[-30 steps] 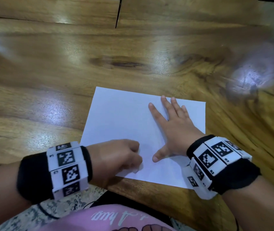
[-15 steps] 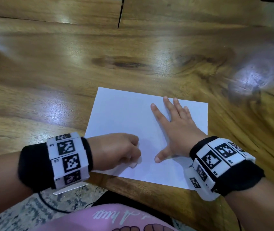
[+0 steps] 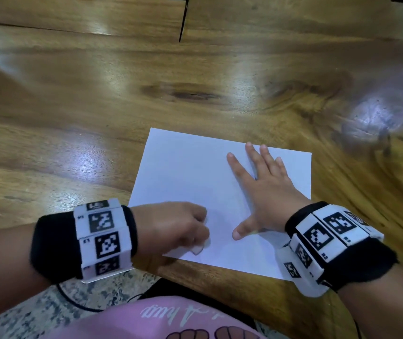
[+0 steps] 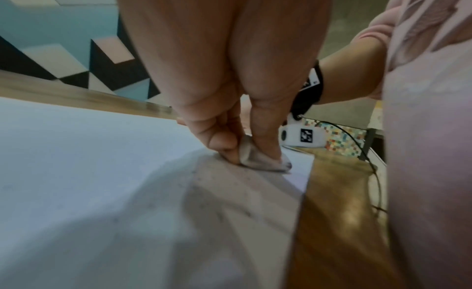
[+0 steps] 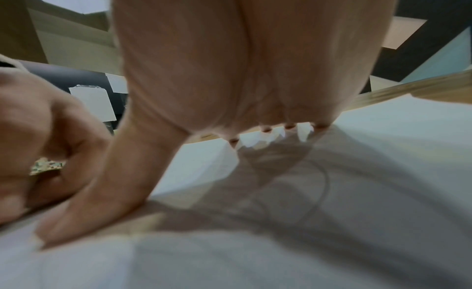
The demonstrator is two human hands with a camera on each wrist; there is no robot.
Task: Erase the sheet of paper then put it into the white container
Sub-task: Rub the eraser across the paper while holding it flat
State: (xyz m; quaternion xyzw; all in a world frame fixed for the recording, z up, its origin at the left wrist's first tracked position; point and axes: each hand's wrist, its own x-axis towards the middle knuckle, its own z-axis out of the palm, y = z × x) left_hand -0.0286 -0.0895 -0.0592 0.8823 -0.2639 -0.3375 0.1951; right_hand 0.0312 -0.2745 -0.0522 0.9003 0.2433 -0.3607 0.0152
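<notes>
Mostly hidden eraser [image 4: 258, 157] in left hand [image 3: 171, 228], container unseen, marks indistinct

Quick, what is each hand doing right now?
Left hand: closed, pinching a small eraser against the sheet of paper.
Right hand: open, pressed flat on the paper.

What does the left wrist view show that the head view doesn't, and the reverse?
Left wrist only: the eraser is pinched by the left hand's fingertips, its smudged tip on the sheet of paper; patterned wall behind.

Head only: the whole sheet's outline on the wooden table, and the right hand pressed flat on the sheet, fingers spread.

Both: left hand working near the sheet's near edge, and the table. No white container in either.
</notes>
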